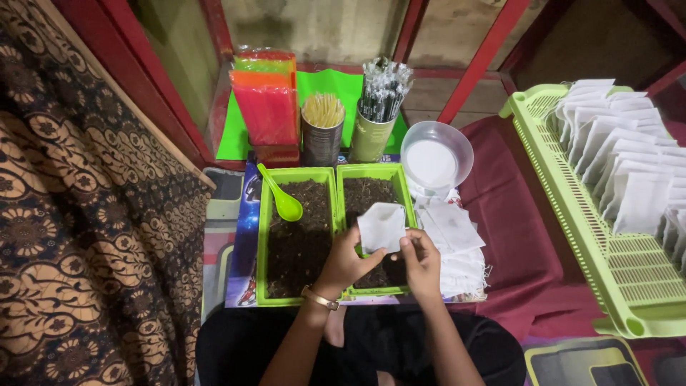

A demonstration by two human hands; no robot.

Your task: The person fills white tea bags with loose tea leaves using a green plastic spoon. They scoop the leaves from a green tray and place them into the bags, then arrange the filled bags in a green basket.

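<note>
My left hand (346, 260) and my right hand (421, 263) together hold a small white paper pouch (381, 226) over the right green tray (400, 188), which is full of dark loose material. Fingers of both hands pinch the pouch's lower edge. The left green tray (261, 236) beside it holds the same dark material and a green plastic spoon (284, 199). A pile of flat empty white pouches (454, 239) lies just right of the trays. A gold bracelet sits on my left wrist.
A clear bowl with white powder (436, 159) stands behind the pouches. Two tins (321, 139) hold sticks and wrapped straws, beside coloured packets (268, 100). A green slatted basket (572, 207) at right holds several filled white pouches. A patterned cloth hangs at left.
</note>
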